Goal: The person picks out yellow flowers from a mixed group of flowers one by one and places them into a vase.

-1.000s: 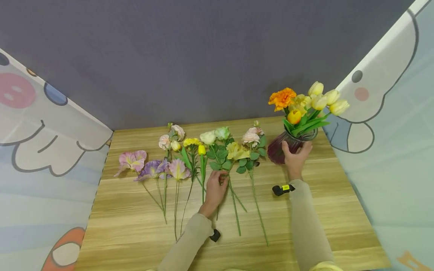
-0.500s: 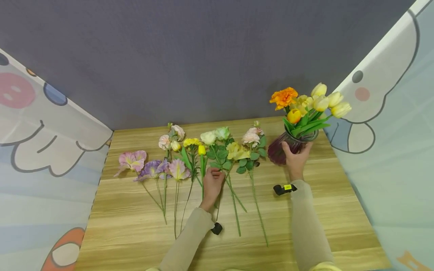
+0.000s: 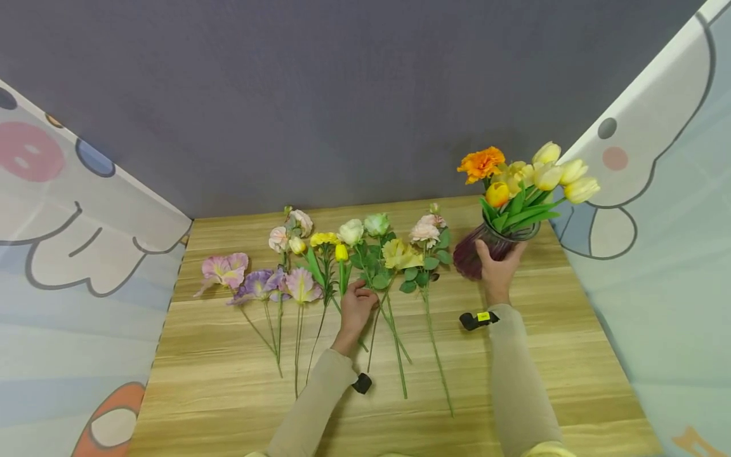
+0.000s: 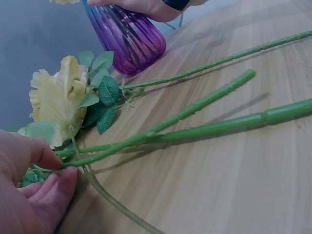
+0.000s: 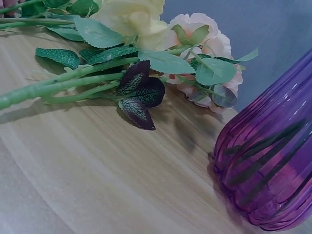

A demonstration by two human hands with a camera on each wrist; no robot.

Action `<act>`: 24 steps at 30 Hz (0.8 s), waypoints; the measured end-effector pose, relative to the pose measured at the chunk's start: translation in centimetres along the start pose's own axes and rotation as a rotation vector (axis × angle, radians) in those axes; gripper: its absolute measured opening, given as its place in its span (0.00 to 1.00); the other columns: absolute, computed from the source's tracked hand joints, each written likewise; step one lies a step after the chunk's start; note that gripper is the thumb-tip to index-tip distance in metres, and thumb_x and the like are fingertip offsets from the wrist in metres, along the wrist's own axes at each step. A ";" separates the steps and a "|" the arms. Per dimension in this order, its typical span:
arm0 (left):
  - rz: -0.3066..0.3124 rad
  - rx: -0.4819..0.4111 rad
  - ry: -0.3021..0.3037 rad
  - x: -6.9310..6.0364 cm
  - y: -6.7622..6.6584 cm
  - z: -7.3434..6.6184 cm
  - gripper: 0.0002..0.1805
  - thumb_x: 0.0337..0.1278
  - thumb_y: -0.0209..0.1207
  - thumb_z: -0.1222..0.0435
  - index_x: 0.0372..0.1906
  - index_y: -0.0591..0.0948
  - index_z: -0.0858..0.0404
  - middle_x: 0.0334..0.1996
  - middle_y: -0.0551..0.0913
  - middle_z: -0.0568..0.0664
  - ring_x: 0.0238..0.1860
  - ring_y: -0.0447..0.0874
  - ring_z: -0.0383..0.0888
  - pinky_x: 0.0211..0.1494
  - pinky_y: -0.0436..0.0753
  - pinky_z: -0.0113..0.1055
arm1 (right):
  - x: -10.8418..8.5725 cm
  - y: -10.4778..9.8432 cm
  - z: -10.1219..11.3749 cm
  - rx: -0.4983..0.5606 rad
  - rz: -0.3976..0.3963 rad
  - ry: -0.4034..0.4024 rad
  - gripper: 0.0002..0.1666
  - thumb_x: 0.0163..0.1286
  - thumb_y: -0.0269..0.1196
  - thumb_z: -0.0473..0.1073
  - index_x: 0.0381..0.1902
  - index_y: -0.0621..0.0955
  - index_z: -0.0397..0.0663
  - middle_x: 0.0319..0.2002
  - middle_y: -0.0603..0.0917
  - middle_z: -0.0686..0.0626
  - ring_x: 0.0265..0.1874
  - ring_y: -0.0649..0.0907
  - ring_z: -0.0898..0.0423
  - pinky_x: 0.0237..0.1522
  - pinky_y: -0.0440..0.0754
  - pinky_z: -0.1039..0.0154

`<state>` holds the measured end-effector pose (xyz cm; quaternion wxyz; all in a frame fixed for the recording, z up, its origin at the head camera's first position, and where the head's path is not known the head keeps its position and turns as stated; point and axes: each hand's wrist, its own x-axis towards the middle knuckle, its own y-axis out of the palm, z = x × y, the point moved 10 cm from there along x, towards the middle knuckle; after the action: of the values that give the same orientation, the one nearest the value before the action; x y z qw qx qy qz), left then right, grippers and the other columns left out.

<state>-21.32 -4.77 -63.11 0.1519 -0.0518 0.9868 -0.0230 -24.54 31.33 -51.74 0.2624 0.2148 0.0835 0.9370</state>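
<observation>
The left hand point(image 3: 356, 310) pinches a stem point(image 4: 195, 108) mid-desk point(image 3: 217, 393); which bloom it carries is hard to tell among the leaves point(image 3: 381, 280). The right hand point(image 3: 498, 273) grips the vase point(image 3: 468, 255) near the desk's far right corner, fingers partly hidden; the right wrist view crops the vase. Since the earlier frame, the stem's free end has shifted slightly toward the near edge.

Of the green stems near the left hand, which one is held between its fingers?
The green stem crossing over the thicker-looking stem: the left hand pinches it, and its free end tilts up off the table.
</observation>
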 end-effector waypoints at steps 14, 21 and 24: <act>0.001 0.148 -0.012 0.6 0.0 -1.1 0.22 0.66 0.65 0.68 0.60 0.77 0.73 0.33 0.89 0.58 0.24 0.87 0.42 0.31 0.85 0.33 | 0.1 0.2 0.1 0.000 0.014 -0.036 0.59 0.59 0.75 0.33 0.82 0.55 0.47 0.77 0.66 0.47 0.77 0.63 0.50 0.79 0.56 0.61; 0.026 0.098 -0.022 0.6 0.2 -0.9 0.20 0.65 0.59 0.74 0.60 0.77 0.77 0.30 0.88 0.58 0.23 0.87 0.40 0.28 0.87 0.30 | 0.0 0.3 0.1 0.011 0.011 -0.026 0.59 0.59 0.75 0.33 0.82 0.56 0.48 0.77 0.66 0.46 0.77 0.63 0.50 0.79 0.56 0.61; 0.032 0.076 -0.031 0.6 0.2 -0.6 0.21 0.65 0.58 0.74 0.61 0.77 0.78 0.30 0.88 0.58 0.23 0.85 0.39 0.27 0.86 0.29 | -0.1 0.1 -0.1 0.015 -0.004 -0.011 0.58 0.59 0.75 0.33 0.81 0.57 0.48 0.76 0.67 0.46 0.76 0.64 0.50 0.79 0.58 0.61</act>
<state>-22.11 -4.61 -62.75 0.1696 -0.0305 0.9834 -0.0570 -24.58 31.18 -51.79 0.2630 0.2219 0.0894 0.9347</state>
